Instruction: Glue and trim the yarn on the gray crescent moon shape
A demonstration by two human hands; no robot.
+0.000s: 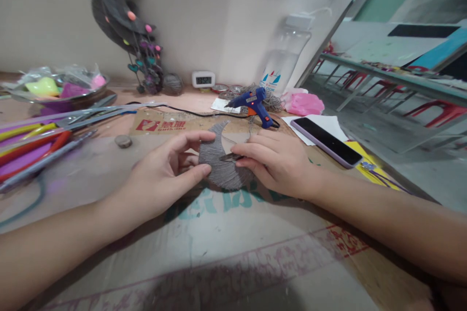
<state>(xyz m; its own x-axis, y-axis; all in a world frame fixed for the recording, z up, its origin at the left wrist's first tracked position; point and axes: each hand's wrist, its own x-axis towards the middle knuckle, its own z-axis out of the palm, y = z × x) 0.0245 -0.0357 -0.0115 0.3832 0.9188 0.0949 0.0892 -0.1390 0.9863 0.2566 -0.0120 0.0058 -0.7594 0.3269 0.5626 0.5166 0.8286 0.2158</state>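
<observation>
My left hand (175, 163) grips the left edge of a crescent moon shape (219, 167) wound closely with grey yarn, thumb in front and fingers behind. The crescent is held just above the cardboard, its upper tip pointing up. At its inner curve, my right hand (279, 160) has thumb and index finger pinched together on grey yarn (229, 157), which looks dark and bunched there. A thin grey strand rises behind the right hand toward a loose tangle of yarn (272, 99). The crescent's right end is partly hidden by the right hand.
A blue glue gun (255, 104) and a phone (326, 142) lie beyond my right hand. Scissors (40, 148) and a bowl of bagged pieces (58, 90) are at left. A small stone-like lump (123, 141), a digital clock (203, 79) and a water bottle (284, 53) are also there.
</observation>
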